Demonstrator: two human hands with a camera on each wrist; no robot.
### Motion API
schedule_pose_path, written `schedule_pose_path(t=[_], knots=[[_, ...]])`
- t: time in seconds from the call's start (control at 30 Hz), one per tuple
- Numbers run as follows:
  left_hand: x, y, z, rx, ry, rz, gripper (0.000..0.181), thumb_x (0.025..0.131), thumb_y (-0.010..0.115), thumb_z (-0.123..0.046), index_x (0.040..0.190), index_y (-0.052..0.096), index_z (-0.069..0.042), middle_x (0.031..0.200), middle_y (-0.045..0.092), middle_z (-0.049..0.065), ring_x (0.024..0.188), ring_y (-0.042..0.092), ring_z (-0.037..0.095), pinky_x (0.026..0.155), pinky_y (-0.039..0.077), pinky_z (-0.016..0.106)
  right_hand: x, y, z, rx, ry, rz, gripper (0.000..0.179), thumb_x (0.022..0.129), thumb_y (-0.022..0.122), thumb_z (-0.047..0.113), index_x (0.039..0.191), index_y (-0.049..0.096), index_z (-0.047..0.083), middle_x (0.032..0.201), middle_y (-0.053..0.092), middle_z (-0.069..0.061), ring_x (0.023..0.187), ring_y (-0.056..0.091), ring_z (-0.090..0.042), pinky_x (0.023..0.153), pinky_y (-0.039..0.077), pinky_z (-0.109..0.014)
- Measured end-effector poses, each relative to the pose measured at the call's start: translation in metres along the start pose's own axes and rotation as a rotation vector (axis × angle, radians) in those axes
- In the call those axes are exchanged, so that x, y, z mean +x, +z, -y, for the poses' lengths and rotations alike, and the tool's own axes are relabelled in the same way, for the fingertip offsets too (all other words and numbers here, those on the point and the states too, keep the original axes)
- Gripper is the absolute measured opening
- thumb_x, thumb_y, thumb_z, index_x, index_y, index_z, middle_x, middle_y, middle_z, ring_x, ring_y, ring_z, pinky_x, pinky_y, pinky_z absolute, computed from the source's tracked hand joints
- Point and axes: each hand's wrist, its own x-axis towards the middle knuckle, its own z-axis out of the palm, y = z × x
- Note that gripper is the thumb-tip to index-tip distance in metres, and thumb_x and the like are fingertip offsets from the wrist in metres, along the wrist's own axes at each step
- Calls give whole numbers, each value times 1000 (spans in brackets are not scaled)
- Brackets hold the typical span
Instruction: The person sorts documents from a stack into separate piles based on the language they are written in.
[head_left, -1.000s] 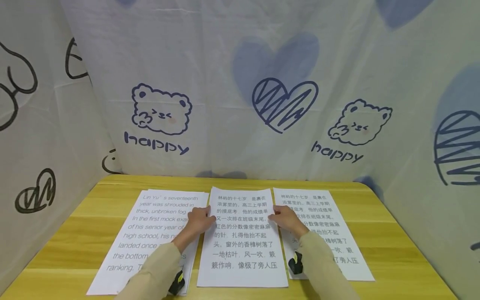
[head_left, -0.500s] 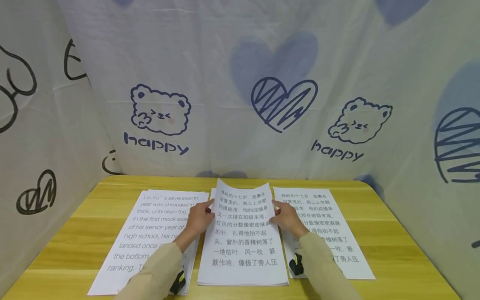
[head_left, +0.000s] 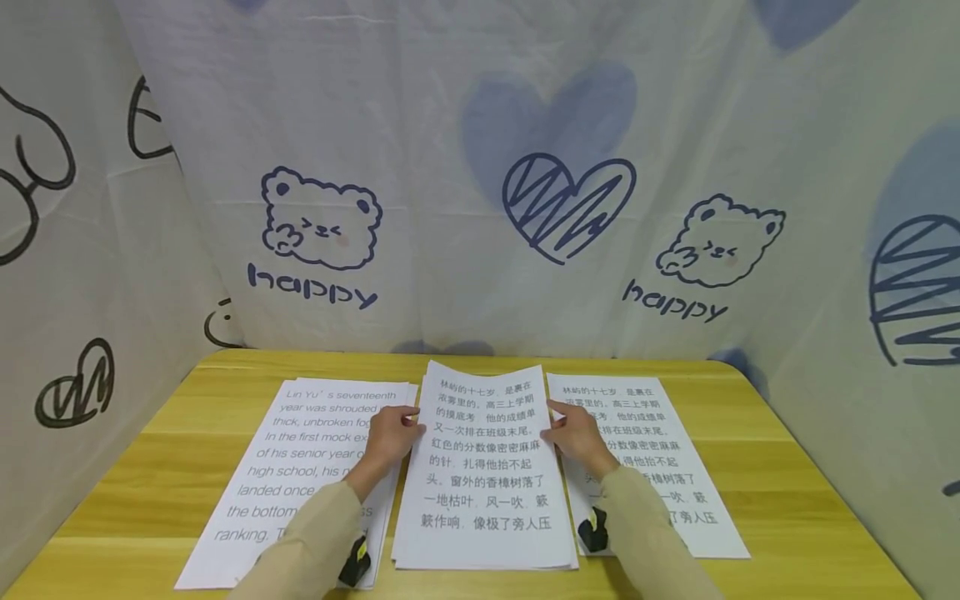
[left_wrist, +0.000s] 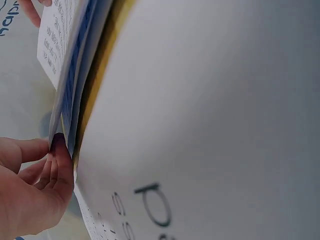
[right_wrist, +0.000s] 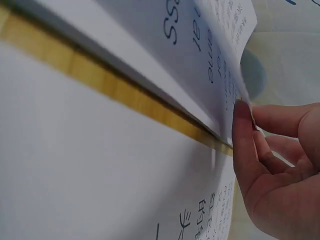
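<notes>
In the head view, both hands hold a white paper sheet printed with Chinese text [head_left: 483, 450] at the middle of the table. My left hand [head_left: 392, 437] pinches its left edge between thumb and fingers, and my right hand [head_left: 577, 435] pinches the right edge. The sheet's far end bows upward. Under the raised paper, the right wrist view shows a page with English print [right_wrist: 200, 55] lying on the middle stack. In the left wrist view, a gap parts the held paper [left_wrist: 57, 95] from the pages below. Whether more than one sheet is pinched I cannot tell.
On the left lies a stack of English-text pages [head_left: 255, 492], partly under the left forearm. To the right are Chinese-text pages [head_left: 697, 533], partly covered by the right arm. The yellow wooden table [head_left: 795, 517] carries everything. A printed white cloth [head_left: 450, 208] hangs behind and at both sides.
The middle Chinese-text sheet lay flat one second ago. Both hands have raised its far part; it bowed and shifted right, then came back left and lower over the stack.
</notes>
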Motion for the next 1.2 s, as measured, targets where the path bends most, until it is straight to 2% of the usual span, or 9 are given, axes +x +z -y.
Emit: schedule_pose_path(t=[0.13,0.27,0.4,0.5,0.67,0.93,1.2], knots=[[0,0,1,9,19,-8,39,85,64,-1,122,60,9,90,64,14,75,59,20,63,51,28,-2,0,0,97,18,2,58,84,65,-3,139,47,-5,88,58,-13,67,56,-17,58,51,-28],[-1,1,1,-3,2,3,39,87,62,-1,125,59,8,105,64,20,92,62,29,77,54,35,-3,2,0,213,63,7,57,86,64,-3,140,46,-2,91,57,-14,68,56,-17,59,51,-28],[-3,1,0,-21,-3,-5,39,87,61,-2,125,60,7,117,61,24,102,61,33,81,54,38,-2,5,-2,295,103,11,57,87,63,-3,141,45,-1,89,59,-14,62,52,-14,55,45,-25],[-3,0,-2,-27,23,-33,39,85,61,0,123,61,6,115,62,24,98,62,32,78,54,38,-3,5,-1,323,122,13,57,87,63,-2,142,46,1,88,60,-13,59,49,-13,53,42,-23],[-3,-2,-4,-71,51,-55,44,85,61,1,128,57,6,100,64,18,89,62,28,77,53,38,-5,3,0,355,136,12,56,89,63,0,142,47,3,94,59,-13,65,52,-14,55,42,-24],[-7,-6,-4,-209,-56,-21,49,87,60,-3,136,53,1,101,57,14,90,56,24,75,48,30,-12,-3,-3,410,129,20,56,91,63,1,143,45,5,104,61,-15,79,62,-19,63,50,-28],[-15,-14,-6,-357,-127,45,56,90,60,-4,144,46,-8,103,52,11,84,52,17,71,47,23,-22,-14,-1,387,111,31,56,92,62,7,145,44,8,111,60,-16,87,64,-22,69,52,-31]])
